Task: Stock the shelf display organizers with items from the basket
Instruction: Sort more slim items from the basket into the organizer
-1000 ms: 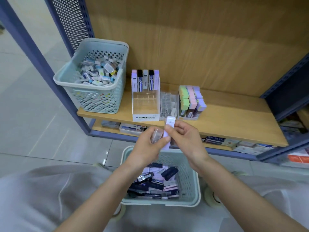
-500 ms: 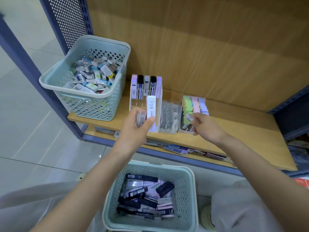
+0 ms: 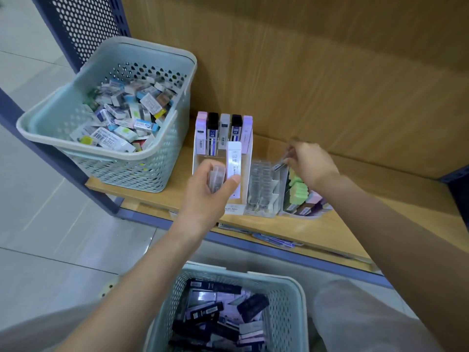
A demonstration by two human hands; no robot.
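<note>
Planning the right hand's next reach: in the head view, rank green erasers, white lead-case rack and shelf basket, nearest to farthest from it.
1. Green erasers, just under the right hand.
2. White lead-case rack, to its left.
3. Shelf basket, far left.

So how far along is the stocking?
Done: five cases fill the back row of the white organizer. In hand: left hand holds a white case there; right hand pinches a small dark item at the clear organizer, which looks empty. Left: floor basket holds many cases.
</note>
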